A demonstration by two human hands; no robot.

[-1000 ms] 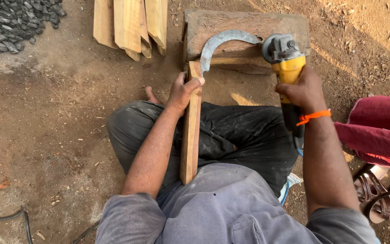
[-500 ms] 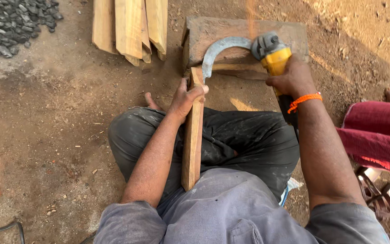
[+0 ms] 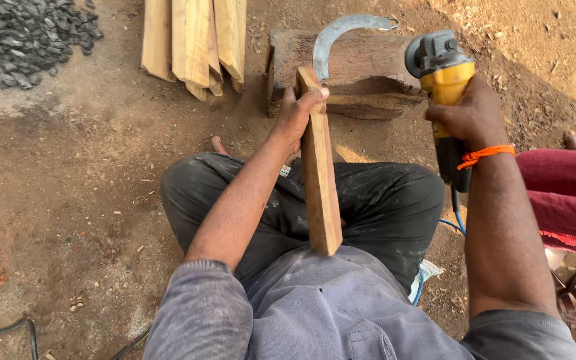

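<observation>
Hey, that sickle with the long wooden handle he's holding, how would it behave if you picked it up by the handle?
The sickle would probably feel stiff: its handle is a thick, straight wooden slat. It is likely top-heavy, since the curved metal blade sits at the far end, beyond the left hand. The flat-sided handle probably would not roll, though the bare wood may be rough.
</observation>
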